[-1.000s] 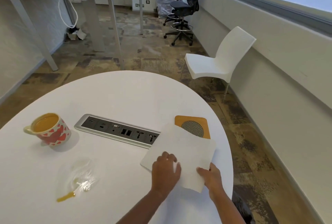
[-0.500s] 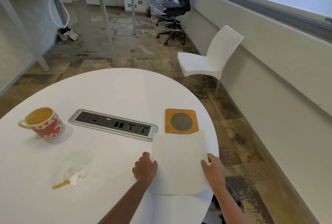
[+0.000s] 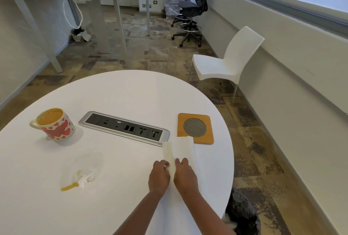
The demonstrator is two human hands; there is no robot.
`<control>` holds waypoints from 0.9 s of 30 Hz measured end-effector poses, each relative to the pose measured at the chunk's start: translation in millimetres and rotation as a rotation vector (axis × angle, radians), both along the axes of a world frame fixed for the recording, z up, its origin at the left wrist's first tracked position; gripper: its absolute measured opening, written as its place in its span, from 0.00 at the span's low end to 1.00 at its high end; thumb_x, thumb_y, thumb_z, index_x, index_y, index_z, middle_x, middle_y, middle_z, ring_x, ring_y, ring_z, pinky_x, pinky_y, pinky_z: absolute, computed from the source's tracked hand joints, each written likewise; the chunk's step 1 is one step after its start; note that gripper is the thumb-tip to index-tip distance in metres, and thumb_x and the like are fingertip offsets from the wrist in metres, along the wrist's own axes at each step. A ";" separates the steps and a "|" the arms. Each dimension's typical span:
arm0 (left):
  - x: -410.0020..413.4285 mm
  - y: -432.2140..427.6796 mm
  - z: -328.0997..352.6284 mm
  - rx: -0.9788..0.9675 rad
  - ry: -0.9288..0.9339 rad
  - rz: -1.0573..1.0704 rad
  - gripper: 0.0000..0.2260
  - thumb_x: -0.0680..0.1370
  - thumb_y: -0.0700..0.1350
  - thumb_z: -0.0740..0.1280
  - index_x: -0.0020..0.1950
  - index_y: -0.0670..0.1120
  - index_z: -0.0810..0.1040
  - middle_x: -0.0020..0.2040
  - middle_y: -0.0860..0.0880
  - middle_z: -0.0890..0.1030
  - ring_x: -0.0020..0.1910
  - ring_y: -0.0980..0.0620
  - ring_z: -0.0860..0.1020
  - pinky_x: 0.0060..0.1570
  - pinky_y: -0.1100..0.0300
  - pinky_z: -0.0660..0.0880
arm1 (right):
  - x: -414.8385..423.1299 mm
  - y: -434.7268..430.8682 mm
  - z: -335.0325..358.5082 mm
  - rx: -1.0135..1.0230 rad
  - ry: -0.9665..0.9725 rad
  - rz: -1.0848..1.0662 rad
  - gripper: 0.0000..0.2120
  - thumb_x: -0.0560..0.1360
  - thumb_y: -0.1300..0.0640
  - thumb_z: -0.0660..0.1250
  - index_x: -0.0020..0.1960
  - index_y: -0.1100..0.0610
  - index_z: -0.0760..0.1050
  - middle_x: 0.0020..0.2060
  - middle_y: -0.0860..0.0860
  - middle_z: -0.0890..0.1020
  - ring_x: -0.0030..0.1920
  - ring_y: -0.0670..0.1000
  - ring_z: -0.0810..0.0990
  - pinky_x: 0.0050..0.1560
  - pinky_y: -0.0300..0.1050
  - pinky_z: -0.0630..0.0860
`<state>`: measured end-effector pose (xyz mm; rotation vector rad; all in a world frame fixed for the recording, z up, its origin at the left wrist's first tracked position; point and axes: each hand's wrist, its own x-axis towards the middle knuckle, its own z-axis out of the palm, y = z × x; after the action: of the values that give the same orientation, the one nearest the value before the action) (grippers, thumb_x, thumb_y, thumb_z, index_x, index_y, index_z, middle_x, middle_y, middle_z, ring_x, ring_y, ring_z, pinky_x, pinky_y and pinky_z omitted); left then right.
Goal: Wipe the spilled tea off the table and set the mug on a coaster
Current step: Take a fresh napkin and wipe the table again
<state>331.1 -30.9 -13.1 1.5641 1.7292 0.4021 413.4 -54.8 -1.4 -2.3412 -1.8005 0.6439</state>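
Hands (image 3: 159, 176) (image 3: 185, 177) on napkin (image 3: 178, 148) (half folded)

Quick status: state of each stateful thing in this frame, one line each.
mug: upright, nearly full of tea, standing on the bare table, not on the coaster.
spilled tea: puddle, unwiped.
paper towel: partly folded, apart from the spill.
coaster: flat, nothing standing on it.
left hand: grips the paper towel.
right hand: grips the paper towel.
socket panel: nothing plugged in.
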 end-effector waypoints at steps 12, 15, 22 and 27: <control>-6.4 15.2 -5.0 -0.060 -0.110 0.118 0.08 0.77 0.43 0.63 0.51 0.42 0.80 0.51 0.44 0.83 0.49 0.46 0.80 0.49 0.58 0.75 | -14.7 -6.2 -12.5 0.060 0.139 0.087 0.15 0.81 0.55 0.52 0.66 0.57 0.68 0.57 0.55 0.75 0.53 0.53 0.78 0.53 0.42 0.76; -4.6 16.9 -6.8 -0.066 -0.063 0.146 0.07 0.77 0.42 0.63 0.51 0.42 0.79 0.52 0.45 0.83 0.51 0.47 0.79 0.47 0.59 0.73 | -2.6 -10.1 -11.5 0.115 0.179 0.066 0.17 0.80 0.51 0.54 0.66 0.55 0.71 0.58 0.53 0.74 0.56 0.51 0.75 0.56 0.40 0.73; 0.8 15.2 -6.3 -0.046 0.009 0.168 0.07 0.77 0.41 0.62 0.51 0.42 0.78 0.52 0.44 0.82 0.51 0.45 0.78 0.41 0.61 0.67 | 41.9 -11.5 -6.7 0.056 0.173 -0.338 0.24 0.78 0.54 0.59 0.72 0.57 0.59 0.65 0.55 0.69 0.67 0.55 0.68 0.65 0.49 0.68; 0.4 12.1 -4.0 -0.058 -0.026 0.158 0.07 0.76 0.39 0.62 0.52 0.41 0.77 0.54 0.42 0.80 0.52 0.44 0.78 0.45 0.58 0.71 | 51.8 -8.1 -0.6 0.006 0.520 -0.367 0.13 0.73 0.66 0.62 0.57 0.61 0.75 0.48 0.57 0.80 0.50 0.54 0.76 0.45 0.40 0.72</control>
<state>331.5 -18.8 -17.2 1.3804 1.8348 0.4448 465.2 -62.9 -2.0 -2.1441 -1.1191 1.0543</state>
